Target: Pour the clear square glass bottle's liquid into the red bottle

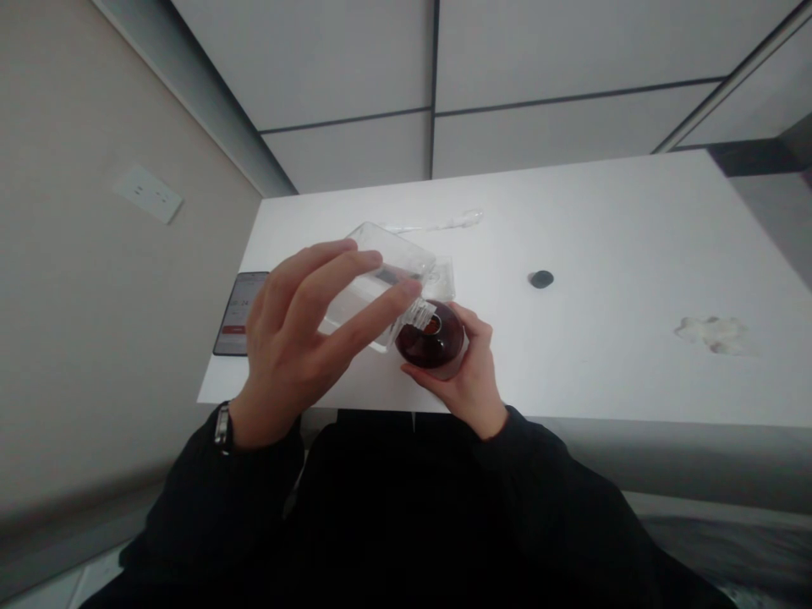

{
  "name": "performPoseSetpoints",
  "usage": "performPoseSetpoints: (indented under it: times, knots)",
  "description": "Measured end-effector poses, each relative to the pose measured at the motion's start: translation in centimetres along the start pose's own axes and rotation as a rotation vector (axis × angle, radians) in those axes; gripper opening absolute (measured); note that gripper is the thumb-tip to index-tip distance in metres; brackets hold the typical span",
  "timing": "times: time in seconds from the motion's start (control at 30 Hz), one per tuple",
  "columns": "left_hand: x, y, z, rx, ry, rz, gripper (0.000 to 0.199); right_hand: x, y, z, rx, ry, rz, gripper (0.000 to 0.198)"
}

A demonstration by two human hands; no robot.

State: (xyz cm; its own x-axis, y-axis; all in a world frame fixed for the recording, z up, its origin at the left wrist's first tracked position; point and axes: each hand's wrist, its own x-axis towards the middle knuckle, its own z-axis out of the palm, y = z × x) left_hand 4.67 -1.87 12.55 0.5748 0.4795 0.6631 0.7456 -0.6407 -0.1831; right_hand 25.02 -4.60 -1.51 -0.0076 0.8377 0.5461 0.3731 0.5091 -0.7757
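Note:
My left hand (310, 330) is closed around a clear, square-sided bottle (390, 258), tipped so that its threaded neck points right and slightly down. That neck meets the open mouth of a dark reddish-brown round bottle (431, 347). Fingers of my right hand (473, 372) wrap the brown bottle from its right and near side, keeping it upright over the table's near part. Whether liquid runs between the two bottles is too small to tell. A clear, flat-looking piece (447, 275) lies just behind the brown bottle, partly hidden by the clear one.
On the white table (602, 355) lie a small dark round cap (541, 279), a crumpled whitish tissue (714, 334) at the right and a clear thin plastic item (466, 220) farther back. A phone (238, 313) rests at the left edge. A wall socket (150, 194) is at the left.

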Motion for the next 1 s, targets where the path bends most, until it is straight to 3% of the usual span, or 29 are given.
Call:
performPoseSetpoints:
  times: [1.0]
  knots:
    - [0.03,0.01,0.01,-0.002,0.005,0.004,0.059,-0.05,0.03,0.01,-0.008,-0.015,0.013,0.095]
